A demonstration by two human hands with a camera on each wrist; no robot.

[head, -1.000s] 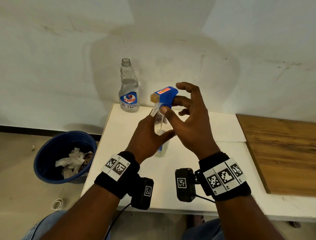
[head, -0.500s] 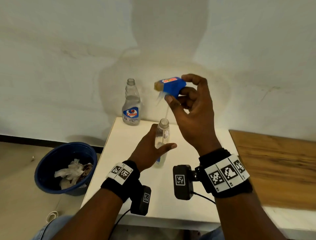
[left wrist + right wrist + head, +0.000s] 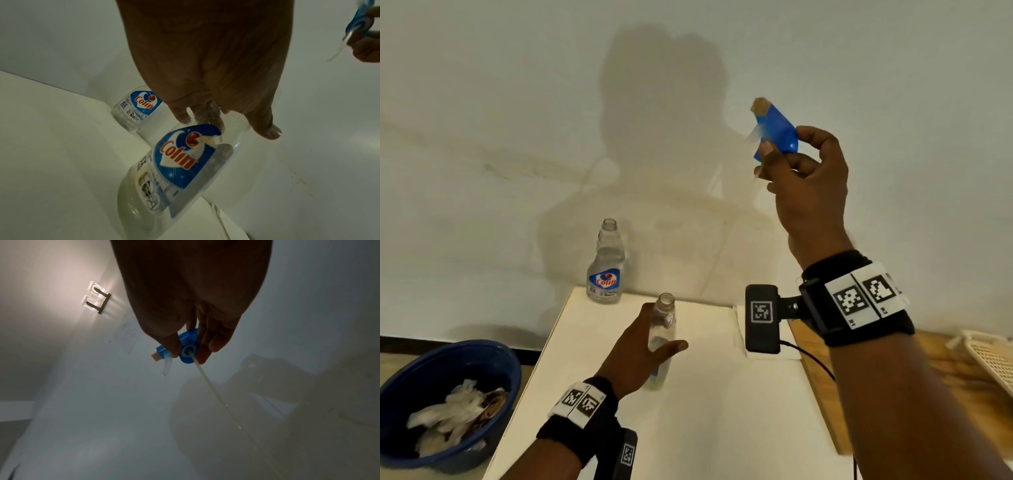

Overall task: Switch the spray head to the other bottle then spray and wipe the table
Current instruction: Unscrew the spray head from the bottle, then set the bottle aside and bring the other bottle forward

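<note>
Right wrist view alone shows the dip tube (image 3: 222, 400) slanting down from the spray head (image 3: 774, 132), nozzle up-left, pinched by the right hand (image 3: 808, 185); left hand (image 3: 640, 353) grips the upright bottle (image 3: 662, 329).

The bottle (image 3: 180, 164) that my left hand (image 3: 640, 356) holds, in the middle of the left wrist frame, has a blue label with the red word "Colin". The second bottle (image 3: 606, 263), left of centre in the head frame, has the same "Colin" label, and beside it I read "5X". The smaller print I cannot read.
</note>
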